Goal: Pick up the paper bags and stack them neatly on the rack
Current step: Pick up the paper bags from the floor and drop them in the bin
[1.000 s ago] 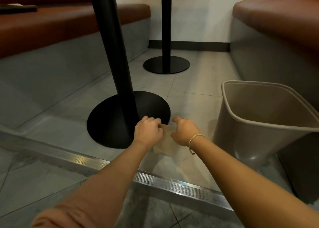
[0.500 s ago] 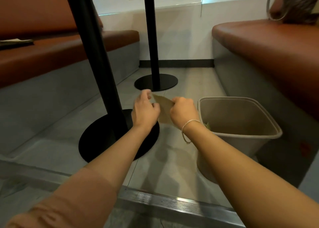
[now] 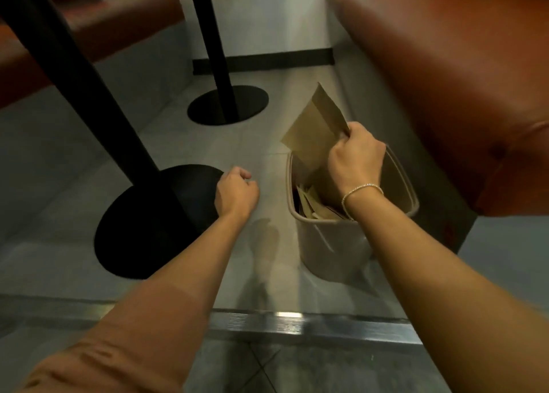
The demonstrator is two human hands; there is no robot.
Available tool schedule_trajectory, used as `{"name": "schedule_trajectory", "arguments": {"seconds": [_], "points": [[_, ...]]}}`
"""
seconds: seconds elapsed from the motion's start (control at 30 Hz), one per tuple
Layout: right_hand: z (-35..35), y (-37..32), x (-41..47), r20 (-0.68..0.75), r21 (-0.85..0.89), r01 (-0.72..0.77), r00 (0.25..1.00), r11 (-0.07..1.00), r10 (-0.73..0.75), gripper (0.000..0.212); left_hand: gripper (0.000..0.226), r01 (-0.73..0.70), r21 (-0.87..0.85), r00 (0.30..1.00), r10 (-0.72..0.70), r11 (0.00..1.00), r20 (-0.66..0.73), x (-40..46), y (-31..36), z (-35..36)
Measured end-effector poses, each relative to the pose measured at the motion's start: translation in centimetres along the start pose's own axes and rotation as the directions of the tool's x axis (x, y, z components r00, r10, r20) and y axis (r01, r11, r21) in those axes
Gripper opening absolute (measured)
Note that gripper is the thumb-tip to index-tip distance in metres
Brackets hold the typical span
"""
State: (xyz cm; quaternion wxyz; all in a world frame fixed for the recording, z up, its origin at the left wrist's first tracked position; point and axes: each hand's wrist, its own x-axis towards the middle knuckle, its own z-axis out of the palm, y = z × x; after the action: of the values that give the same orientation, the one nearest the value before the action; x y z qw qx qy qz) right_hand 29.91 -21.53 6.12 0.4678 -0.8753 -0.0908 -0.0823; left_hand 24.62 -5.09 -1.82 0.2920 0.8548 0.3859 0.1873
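- The floor (image 3: 261,160) is pale grey tile, with a white wall and dark skirting at 12 o'clock and a ribbed metal threshold strip (image 3: 297,327) across the frame at 6 o'clock.
- Brown padded benches flank the floor: the left bench (image 3: 98,21) at 10 o'clock, the right bench (image 3: 445,74) at 2 o'clock, both on grey bases.
- Two black table posts stand on round black base plates: the near post (image 3: 89,95) slants down from 11 o'clock to its plate at 8 o'clock, the far post (image 3: 215,45) stands near 12 o'clock.
- A beige bin (image 3: 332,244) sits on the floor just right of centre, close beside the right bench base.
- Inside the bin lie more paper bags (image 3: 312,205), loosely piled and partly hidden by the right wrist.
- The right hand (image 3: 356,158) hovers over the bin's mouth, fingers and thumb curled tight around the lower corner of a brown paper bag (image 3: 318,131).
- That paper bag is flat and tilted, its free end pointing up toward 12 o'clock, its lower part at the bin's rim.
- A thin bead bracelet (image 3: 361,189) circles the right wrist.
- The left hand (image 3: 236,193) hangs above the floor at centre, just beside the near base plate's 3 o'clock edge, its fingers loosely curled with nothing in them.
- A brownish-orange sleeve (image 3: 98,360) covers the left upper arm at 7 o'clock.
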Motion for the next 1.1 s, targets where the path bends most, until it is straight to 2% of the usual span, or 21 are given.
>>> {"name": "schedule_trajectory", "arguments": {"seconds": [0.1,0.17,0.3,0.47,0.7,1.1], "points": [[-1.3,0.2,-0.3,0.022,-0.020,-0.094,0.995,0.995,0.094,0.032,0.021,0.038,0.042,0.998,-0.040,0.998,0.039,-0.9,1.1,0.0],[-2.0,0.2,-0.4,0.104,-0.036,-0.156,0.982,0.987,0.159,0.037,0.020,0.062,0.061,0.996,-0.066,0.996,0.061,-1.4,2.2,-0.5],[-3.7,-0.3,-0.8,0.342,-0.139,-0.316,0.874,0.938,0.345,0.061,0.022,0.087,0.098,0.991,-0.096,0.991,0.097,-2.5,5.1,-2.4],[-7.3,-3.3,-1.4,0.439,-0.247,-0.262,0.828,0.933,0.348,0.056,0.024,0.102,0.118,0.981,-0.119,0.988,0.150,-4.3,9.6,-5.0],[-13.9,-10.0,-0.7,0.570,-0.291,-0.205,0.748,0.935,0.341,0.050,0.025,0.122,0.133,0.971,-0.146,0.984,0.189,-7.6,16.3,-9.7],[-22.8,-23.5,4.0,0.626,-0.245,-0.126,0.736,0.961,0.256,0.042,0.025,0.152,0.132,0.965,-0.176,0.979,0.196,-8.5,25.3,-21.6]]}}
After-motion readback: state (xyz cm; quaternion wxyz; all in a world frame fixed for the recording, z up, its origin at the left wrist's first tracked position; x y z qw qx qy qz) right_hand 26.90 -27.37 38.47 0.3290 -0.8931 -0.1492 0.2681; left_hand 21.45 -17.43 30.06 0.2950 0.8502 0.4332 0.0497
